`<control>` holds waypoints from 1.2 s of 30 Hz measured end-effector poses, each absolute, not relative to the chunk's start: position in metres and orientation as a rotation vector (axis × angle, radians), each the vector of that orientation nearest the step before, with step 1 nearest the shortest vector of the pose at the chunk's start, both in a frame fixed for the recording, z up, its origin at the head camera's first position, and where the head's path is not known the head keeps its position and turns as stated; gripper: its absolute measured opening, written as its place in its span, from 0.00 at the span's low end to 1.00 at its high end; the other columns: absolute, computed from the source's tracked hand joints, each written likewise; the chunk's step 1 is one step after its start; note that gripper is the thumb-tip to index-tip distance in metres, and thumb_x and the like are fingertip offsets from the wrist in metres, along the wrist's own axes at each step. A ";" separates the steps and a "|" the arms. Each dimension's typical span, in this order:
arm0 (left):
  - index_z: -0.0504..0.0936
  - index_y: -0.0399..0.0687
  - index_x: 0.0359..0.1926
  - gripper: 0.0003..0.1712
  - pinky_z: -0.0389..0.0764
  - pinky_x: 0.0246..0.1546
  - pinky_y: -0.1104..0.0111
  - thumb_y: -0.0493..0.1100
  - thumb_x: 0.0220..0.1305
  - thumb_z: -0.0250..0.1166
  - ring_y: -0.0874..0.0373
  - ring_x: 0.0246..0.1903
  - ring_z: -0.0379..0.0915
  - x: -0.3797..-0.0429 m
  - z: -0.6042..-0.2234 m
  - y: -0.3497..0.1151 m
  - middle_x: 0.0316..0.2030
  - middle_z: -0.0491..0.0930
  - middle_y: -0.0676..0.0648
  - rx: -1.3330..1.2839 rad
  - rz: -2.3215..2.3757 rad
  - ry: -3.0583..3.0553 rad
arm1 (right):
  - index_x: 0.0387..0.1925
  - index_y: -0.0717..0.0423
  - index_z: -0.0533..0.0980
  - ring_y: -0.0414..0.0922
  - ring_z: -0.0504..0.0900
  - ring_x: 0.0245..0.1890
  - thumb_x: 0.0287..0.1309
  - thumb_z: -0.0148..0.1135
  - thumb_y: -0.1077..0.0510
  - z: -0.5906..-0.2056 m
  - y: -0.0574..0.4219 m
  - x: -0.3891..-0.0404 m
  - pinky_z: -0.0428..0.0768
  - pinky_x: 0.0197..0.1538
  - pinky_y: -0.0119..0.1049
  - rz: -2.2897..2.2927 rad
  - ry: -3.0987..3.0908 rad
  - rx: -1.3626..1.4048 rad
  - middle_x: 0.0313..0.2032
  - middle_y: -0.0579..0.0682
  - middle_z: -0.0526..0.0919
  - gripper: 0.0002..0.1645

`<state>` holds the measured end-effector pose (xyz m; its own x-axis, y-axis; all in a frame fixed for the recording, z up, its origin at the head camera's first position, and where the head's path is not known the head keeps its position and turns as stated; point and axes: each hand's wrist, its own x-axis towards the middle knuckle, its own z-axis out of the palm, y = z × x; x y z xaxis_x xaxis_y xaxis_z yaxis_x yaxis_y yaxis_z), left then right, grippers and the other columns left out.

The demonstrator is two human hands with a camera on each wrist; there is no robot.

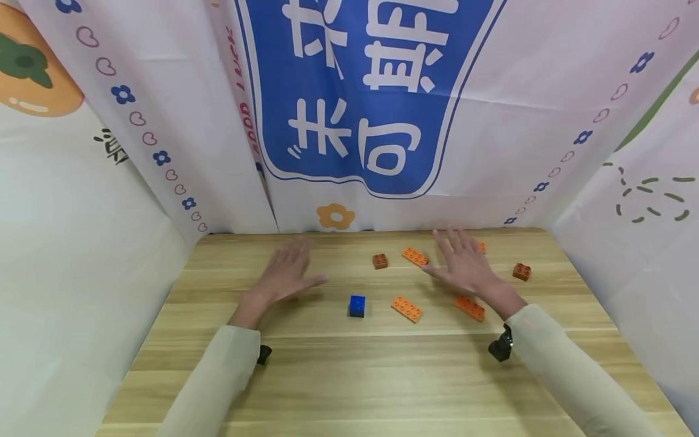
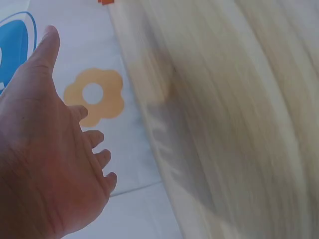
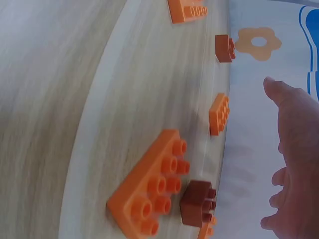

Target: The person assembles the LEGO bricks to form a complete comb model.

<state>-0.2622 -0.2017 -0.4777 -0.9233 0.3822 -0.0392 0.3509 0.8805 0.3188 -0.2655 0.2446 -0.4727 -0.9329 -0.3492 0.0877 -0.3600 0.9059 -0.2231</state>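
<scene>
My left hand [image 1: 285, 273] is held over the left part of the table, fingers spread, thumb pointing right, holding nothing. In the left wrist view its shadow falls on the wood. My right hand [image 1: 464, 264], equally spread and holding nothing, hovers among the toy bricks. Its thumb overlaps the end of an orange brick [image 1: 415, 256]. Behind its fingers another orange brick [image 1: 482, 247] is partly hidden, and below the palm lies a darker orange brick [image 1: 469, 308]. A brown brick [image 1: 522, 271] sits to its right. Between the hands are a blue brick [image 1: 357, 306], another brown brick [image 1: 380, 261] and an orange brick [image 1: 406, 309].
The wooden table [image 1: 349, 376] backs onto a white printed cloth [image 1: 491, 152] hanging behind and at both sides. Black devices sit at both wrists, just below the sleeves [image 1: 213, 379].
</scene>
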 end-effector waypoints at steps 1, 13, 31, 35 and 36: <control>0.42 0.45 0.86 0.64 0.38 0.80 0.37 0.82 0.69 0.51 0.36 0.83 0.30 -0.262 -0.479 -0.199 0.85 0.36 0.36 0.590 0.474 2.946 | 0.85 0.55 0.46 0.69 0.35 0.82 0.73 0.56 0.29 -0.473 0.243 -0.266 0.40 0.78 0.73 0.372 -3.018 0.567 0.83 0.66 0.36 0.57; 0.48 0.46 0.85 0.64 0.39 0.82 0.42 0.80 0.66 0.59 0.39 0.84 0.34 -0.248 -0.477 -0.173 0.85 0.40 0.37 0.734 0.570 2.827 | 0.85 0.56 0.49 0.67 0.41 0.83 0.74 0.54 0.28 -0.479 0.223 -0.270 0.48 0.79 0.70 0.369 -2.996 0.635 0.83 0.66 0.42 0.56; 0.56 0.40 0.83 0.65 0.53 0.78 0.38 0.58 0.56 0.83 0.35 0.82 0.43 -0.236 -0.495 -0.145 0.83 0.46 0.33 0.949 0.834 2.559 | 0.83 0.58 0.52 0.63 0.55 0.81 0.75 0.58 0.34 -0.487 0.183 -0.279 0.56 0.80 0.61 0.578 -2.963 0.778 0.82 0.62 0.54 0.53; 0.56 0.37 0.82 0.63 0.55 0.78 0.38 0.53 0.57 0.83 0.34 0.81 0.45 -0.233 -0.493 -0.141 0.82 0.48 0.32 0.955 0.895 2.506 | 0.82 0.59 0.56 0.63 0.58 0.80 0.74 0.62 0.38 -0.492 0.175 -0.280 0.60 0.78 0.63 0.666 -2.934 0.789 0.81 0.62 0.58 0.50; 0.56 0.37 0.82 0.62 0.55 0.78 0.39 0.52 0.57 0.83 0.34 0.81 0.46 -0.232 -0.493 -0.140 0.82 0.49 0.32 0.954 0.906 2.499 | 0.82 0.60 0.57 0.63 0.59 0.79 0.74 0.63 0.39 -0.493 0.173 -0.280 0.60 0.78 0.63 0.691 -2.928 0.797 0.80 0.62 0.59 0.49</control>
